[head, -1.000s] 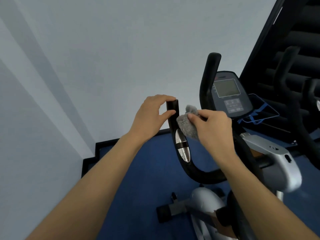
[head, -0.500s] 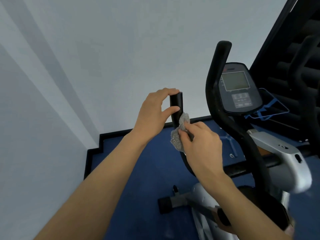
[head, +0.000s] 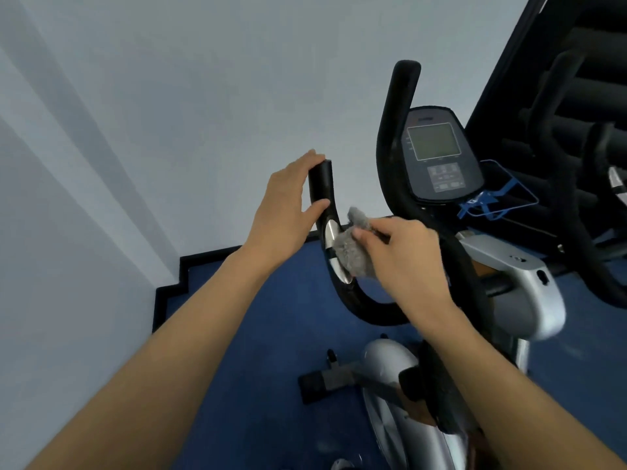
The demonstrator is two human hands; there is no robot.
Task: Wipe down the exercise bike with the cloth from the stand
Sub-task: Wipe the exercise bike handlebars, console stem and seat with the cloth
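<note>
The right hand is closed around a grey cloth, thumb and fingers pinching it, wrist bent inward. The cloth is pressed against the metal sensor plate on the inner side of the left handlebar of the exercise bike. The left hand grasps the upper end of that handlebar, thumb across the front, fingers curled over the top. Both forearms extend forward. The console stands to the right, behind the second handlebar. Blue floor lies below.
</note>
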